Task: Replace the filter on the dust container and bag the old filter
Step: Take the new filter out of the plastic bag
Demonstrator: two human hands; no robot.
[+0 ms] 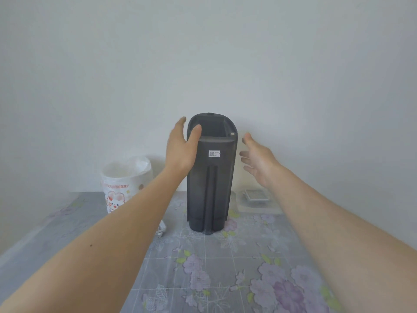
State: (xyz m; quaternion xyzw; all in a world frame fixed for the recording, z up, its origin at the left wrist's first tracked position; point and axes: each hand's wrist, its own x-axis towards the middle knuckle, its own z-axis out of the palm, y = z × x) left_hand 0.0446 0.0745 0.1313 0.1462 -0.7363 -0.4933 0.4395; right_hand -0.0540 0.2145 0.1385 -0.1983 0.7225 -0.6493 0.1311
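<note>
A tall dark grey dust container stands upright on the table near the wall, with a white QR label on its front and an open recess at its top. My left hand is at its upper left edge, fingers spread, thumb over the rim. My right hand hovers open just to its right, not touching. A filter in clear plastic wrap lies on the table behind the container to the right. A small white part peeks out under my left forearm.
A white bin lined with a bag, printed with a strawberry cartoon, stands at the back left. The table carries a grey floral cloth. A plain wall rises directly behind the container.
</note>
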